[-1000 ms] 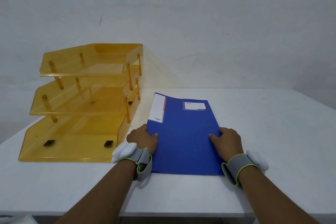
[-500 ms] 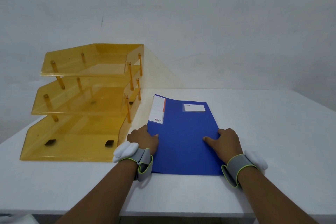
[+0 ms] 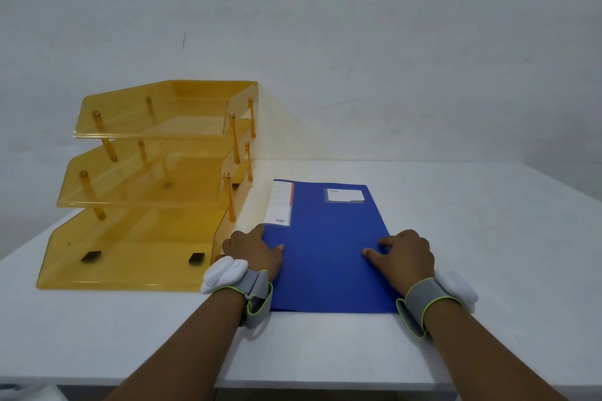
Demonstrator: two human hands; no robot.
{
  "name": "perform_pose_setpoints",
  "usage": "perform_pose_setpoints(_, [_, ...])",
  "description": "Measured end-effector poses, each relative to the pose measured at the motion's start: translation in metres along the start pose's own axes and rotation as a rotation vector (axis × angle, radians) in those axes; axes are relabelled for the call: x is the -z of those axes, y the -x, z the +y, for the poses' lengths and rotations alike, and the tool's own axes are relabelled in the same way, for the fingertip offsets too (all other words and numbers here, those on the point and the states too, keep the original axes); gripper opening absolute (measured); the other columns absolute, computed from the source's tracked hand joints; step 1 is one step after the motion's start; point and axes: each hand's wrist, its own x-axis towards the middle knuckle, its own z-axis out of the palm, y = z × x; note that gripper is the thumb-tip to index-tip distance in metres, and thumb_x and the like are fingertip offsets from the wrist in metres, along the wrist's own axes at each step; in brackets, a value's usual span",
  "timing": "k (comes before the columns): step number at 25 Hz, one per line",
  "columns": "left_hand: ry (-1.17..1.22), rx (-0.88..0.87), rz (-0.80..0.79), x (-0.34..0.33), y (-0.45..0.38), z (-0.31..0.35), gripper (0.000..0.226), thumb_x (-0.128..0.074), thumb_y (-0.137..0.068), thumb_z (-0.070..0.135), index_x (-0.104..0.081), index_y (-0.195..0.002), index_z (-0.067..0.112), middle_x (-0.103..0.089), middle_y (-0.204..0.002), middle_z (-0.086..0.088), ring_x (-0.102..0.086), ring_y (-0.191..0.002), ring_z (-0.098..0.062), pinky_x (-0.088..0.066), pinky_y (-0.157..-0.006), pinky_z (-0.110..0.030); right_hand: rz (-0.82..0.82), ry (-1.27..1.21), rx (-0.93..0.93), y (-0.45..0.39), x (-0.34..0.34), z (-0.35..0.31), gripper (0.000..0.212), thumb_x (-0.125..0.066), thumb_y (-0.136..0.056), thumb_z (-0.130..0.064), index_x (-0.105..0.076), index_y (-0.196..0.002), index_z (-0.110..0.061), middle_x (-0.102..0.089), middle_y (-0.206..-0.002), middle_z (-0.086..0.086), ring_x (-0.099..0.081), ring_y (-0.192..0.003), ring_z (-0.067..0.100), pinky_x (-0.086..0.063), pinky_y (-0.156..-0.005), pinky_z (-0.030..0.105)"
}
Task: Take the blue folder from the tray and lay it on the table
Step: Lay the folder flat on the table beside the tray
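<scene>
The blue folder (image 3: 325, 247) lies flat on the white table (image 3: 495, 238), just right of the amber three-tier tray (image 3: 123, 273). A white label strip runs down its far left edge and a small card pocket sits near its far end. My left hand (image 3: 252, 249) is at the folder's left edge, thumb on top and fingers curled at the edge. My right hand (image 3: 405, 254) rests palm down on the right side of the cover, with thumb and forefinger spread across it. All three tiers of the tray look empty.
The tray stands at the left of the table, against the grey wall. Both my wrists wear grey bands with white pods. The table's near edge runs just below my forearms.
My right hand has slid inward from the folder's right edge onto the cover, and its fingers have spread. My left hand and the folder have stayed in place.
</scene>
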Motion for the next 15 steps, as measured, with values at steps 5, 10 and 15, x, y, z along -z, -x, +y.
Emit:
perform_pose_setpoints(5, [-0.065,-0.016,-0.043,0.004,0.002,0.002,0.052,-0.051,-0.086,0.048,-0.048,-0.135,0.031,-0.054,-0.132,-0.011,-0.047,-0.122,-0.031,-0.04,-0.101,-0.037,-0.029,0.089,0.023,0.003,0.004,0.0,0.047,-0.054,-0.084,-0.055,-0.065,-0.118,-0.025,-0.058,-0.123,0.005,-0.051,-0.116,0.026,-0.044,-0.093,0.036])
perform_pose_setpoints(10, [0.019,-0.043,-0.046,0.013,0.009,0.006,0.052,-0.053,-0.085,0.047,-0.053,-0.131,0.023,-0.054,-0.131,-0.011,-0.047,-0.122,-0.031,-0.043,-0.097,-0.036,-0.09,0.157,0.013,0.005,0.012,-0.006,0.044,-0.046,-0.089,-0.052,-0.066,-0.114,-0.021,-0.059,-0.123,0.005,-0.051,-0.116,0.027,-0.039,-0.096,0.039])
perform_pose_setpoints(15, [0.161,-0.174,-0.052,0.022,0.021,0.019,0.061,-0.055,-0.086,0.044,-0.043,-0.14,0.019,-0.044,-0.144,-0.008,-0.04,-0.134,-0.024,-0.035,-0.109,-0.034,-0.06,0.096,0.078,0.013,0.022,-0.019,0.05,-0.047,-0.09,-0.05,-0.058,-0.126,-0.017,-0.052,-0.136,0.006,-0.046,-0.128,0.026,-0.037,-0.103,0.039])
